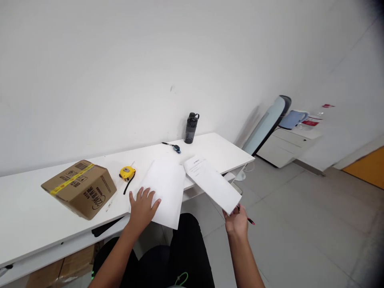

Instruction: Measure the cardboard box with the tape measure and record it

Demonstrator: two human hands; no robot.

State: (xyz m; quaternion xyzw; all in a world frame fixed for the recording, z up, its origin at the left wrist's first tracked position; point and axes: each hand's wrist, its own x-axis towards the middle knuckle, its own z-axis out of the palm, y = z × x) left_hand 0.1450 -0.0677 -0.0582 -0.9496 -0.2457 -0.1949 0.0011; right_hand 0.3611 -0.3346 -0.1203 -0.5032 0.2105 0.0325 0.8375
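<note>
My left hand lies flat with spread fingers on a blank white sheet of paper, which juts out over the front edge of the table. At the right, my right hand is closed on the near end of a printed sheet of paper. Small lines of text show near that sheet's far end, which reaches over the table. A pen with a red tip sticks out from the same right hand. Left of the blank sheet sits a yellow tape measure with a black strap.
A taped cardboard box stands on the left of the white table. Toward the wall are a dark water bottle, a black pen and a small blue-black object. A white cabinet stands at right.
</note>
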